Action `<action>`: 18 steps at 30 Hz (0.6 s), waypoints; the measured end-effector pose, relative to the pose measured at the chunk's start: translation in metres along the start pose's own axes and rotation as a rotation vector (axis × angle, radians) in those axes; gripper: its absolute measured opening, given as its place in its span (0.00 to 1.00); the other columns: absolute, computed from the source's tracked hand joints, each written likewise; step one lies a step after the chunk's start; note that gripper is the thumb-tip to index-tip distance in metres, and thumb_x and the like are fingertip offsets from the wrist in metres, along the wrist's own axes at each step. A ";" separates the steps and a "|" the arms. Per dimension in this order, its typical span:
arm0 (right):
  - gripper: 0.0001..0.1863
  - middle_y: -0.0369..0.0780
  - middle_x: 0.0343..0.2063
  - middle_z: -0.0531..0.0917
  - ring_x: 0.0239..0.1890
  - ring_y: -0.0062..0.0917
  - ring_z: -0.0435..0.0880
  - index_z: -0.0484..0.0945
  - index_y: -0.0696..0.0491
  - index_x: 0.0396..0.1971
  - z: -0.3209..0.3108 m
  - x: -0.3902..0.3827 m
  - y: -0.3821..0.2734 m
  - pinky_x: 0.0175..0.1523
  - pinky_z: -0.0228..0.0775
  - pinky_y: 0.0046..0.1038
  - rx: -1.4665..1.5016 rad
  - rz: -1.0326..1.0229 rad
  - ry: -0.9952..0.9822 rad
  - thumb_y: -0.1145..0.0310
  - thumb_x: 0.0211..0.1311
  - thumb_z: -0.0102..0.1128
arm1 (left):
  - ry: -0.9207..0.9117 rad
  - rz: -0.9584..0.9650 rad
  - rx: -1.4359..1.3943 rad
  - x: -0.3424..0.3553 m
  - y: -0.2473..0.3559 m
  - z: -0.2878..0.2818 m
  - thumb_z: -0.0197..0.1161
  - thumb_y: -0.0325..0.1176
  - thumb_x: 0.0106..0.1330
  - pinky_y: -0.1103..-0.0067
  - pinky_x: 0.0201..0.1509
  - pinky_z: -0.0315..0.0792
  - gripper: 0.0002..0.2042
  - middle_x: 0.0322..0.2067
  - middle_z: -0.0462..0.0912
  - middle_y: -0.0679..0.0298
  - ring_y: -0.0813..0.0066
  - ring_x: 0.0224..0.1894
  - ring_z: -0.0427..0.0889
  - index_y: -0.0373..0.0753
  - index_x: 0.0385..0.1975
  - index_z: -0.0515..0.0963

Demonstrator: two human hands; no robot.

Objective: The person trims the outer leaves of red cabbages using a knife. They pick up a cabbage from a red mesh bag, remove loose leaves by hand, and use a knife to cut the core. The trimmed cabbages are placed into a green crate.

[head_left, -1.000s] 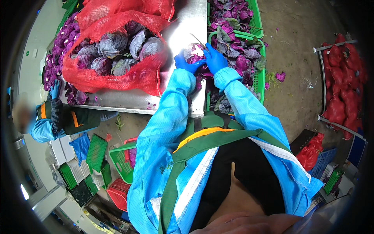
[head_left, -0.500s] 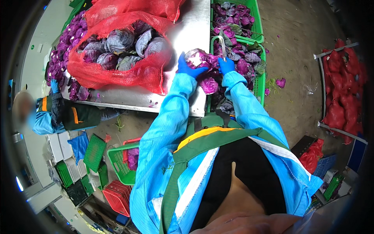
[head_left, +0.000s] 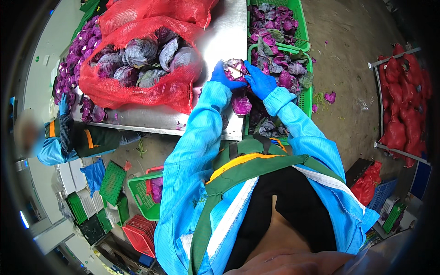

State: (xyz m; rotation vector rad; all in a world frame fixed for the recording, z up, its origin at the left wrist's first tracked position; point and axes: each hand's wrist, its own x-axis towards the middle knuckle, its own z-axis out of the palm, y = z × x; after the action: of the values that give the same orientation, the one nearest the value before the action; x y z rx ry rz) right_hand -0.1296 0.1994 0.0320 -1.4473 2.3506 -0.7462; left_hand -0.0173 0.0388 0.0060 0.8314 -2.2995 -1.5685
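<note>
A purple cabbage (head_left: 234, 68) with a pale cut face is held over the right edge of the steel table (head_left: 224, 34). My left hand (head_left: 223, 77), in a blue glove, is wrapped round its left side. My right hand (head_left: 260, 81), also gloved in blue, presses its closed fingers against the right side. It grips a knife, whose blade is hard to make out against the cut face. Below the cabbage a loose purple leaf (head_left: 241, 104) hangs or lies by the table's edge; I cannot tell which.
A red mesh sack (head_left: 137, 94) of cabbages lies open on the table, beside a pile of purple cabbages (head_left: 75, 59). Green crates (head_left: 306, 98) of leaves stand to the right. A person (head_left: 94, 137) works at far left. Full red sacks (head_left: 403, 101) fill a rack at far right.
My right hand has turned and come left onto the cabbage. The knife's curved blade, upright above that hand before, no longer stands up. The cabbage's cut face shows more.
</note>
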 end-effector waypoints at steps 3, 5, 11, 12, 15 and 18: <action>0.30 0.44 0.56 0.71 0.44 0.41 0.80 0.55 0.43 0.66 0.011 0.009 0.004 0.41 0.74 0.39 -0.029 0.002 0.023 0.51 0.66 0.44 | 0.038 -0.122 0.156 -0.010 0.035 -0.008 0.82 0.50 0.27 0.69 0.59 0.70 0.59 0.52 0.74 0.47 0.61 0.53 0.76 0.24 0.59 0.54; 0.29 0.44 0.54 0.73 0.43 0.42 0.80 0.56 0.44 0.65 0.016 0.015 0.000 0.41 0.74 0.40 -0.016 0.036 0.064 0.51 0.66 0.45 | 0.106 -0.114 0.181 -0.001 0.009 0.001 0.82 0.52 0.27 0.69 0.58 0.71 0.59 0.52 0.74 0.46 0.59 0.53 0.76 0.25 0.59 0.56; 0.25 0.48 0.40 0.81 0.41 0.46 0.80 0.68 0.46 0.57 0.026 0.031 -0.008 0.42 0.72 0.45 0.109 0.331 0.166 0.48 0.67 0.43 | 0.241 -0.126 0.321 -0.014 0.047 0.009 0.80 0.56 0.23 0.68 0.52 0.74 0.55 0.47 0.76 0.47 0.54 0.49 0.79 0.30 0.54 0.63; 0.24 0.49 0.40 0.81 0.41 0.47 0.79 0.70 0.47 0.55 0.024 0.034 -0.009 0.43 0.72 0.46 0.144 0.358 0.154 0.48 0.66 0.43 | 0.190 -0.206 0.330 -0.013 0.049 0.007 0.80 0.57 0.22 0.68 0.55 0.73 0.61 0.52 0.74 0.45 0.54 0.52 0.77 0.28 0.60 0.60; 0.24 0.53 0.40 0.79 0.41 0.53 0.77 0.76 0.52 0.45 0.027 0.056 0.011 0.45 0.69 0.49 0.282 0.481 0.203 0.47 0.65 0.44 | 0.117 -0.168 0.286 -0.020 0.068 -0.005 0.81 0.57 0.19 0.67 0.58 0.70 0.63 0.52 0.73 0.46 0.53 0.53 0.76 0.29 0.61 0.58; 0.24 0.54 0.38 0.79 0.41 0.52 0.77 0.79 0.53 0.39 0.067 0.065 0.121 0.45 0.69 0.46 0.298 0.344 0.280 0.48 0.64 0.44 | -0.003 0.230 0.185 -0.022 0.043 -0.014 0.81 0.50 0.26 0.68 0.58 0.69 0.52 0.47 0.77 0.50 0.55 0.50 0.78 0.34 0.57 0.64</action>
State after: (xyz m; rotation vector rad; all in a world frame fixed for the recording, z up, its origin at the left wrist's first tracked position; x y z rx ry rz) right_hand -0.2168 0.1668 -0.0897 -0.8334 2.4597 -1.1965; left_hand -0.0062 0.0519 0.0529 0.5774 -2.4685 -1.2776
